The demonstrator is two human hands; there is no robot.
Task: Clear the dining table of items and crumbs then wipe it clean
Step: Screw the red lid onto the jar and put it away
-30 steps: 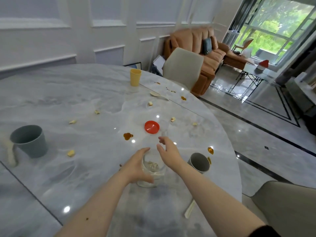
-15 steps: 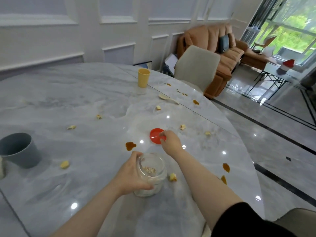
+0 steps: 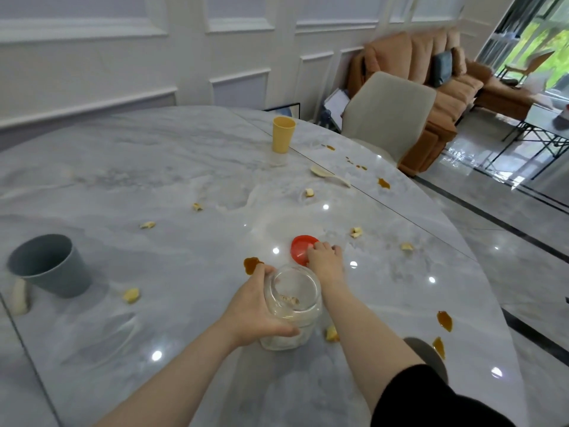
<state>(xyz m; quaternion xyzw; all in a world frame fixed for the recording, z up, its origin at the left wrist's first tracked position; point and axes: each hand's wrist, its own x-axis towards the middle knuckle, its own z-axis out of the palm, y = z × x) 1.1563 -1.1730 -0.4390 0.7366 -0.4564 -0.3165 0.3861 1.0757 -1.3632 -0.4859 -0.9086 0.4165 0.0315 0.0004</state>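
Note:
My left hand (image 3: 257,306) grips a clear glass jar (image 3: 292,309) that stands open on the grey marble table (image 3: 154,167), with a few crumbs inside. Just beyond the jar lies a red lid (image 3: 301,252); my right hand (image 3: 325,261) rests on its near right edge with the fingers curled over it. Bread crumbs lie scattered, such as one (image 3: 131,295) at the left and one (image 3: 356,232) past the lid. Brown sauce spots mark the top, one (image 3: 252,264) by my left hand and one (image 3: 444,320) near the right edge.
A grey cup (image 3: 50,268) stands at the left with a pale piece (image 3: 20,295) beside it. A yellow cup (image 3: 283,134) and a cream spoon (image 3: 329,175) sit at the far side. A beige chair (image 3: 388,115) is tucked behind the table. Another grey cup (image 3: 429,355) hides under my right forearm.
My right hand has reached forward from over the jar to the red lid and settled on it. My left hand keeps its hold on the jar. The view has tilted up and left.

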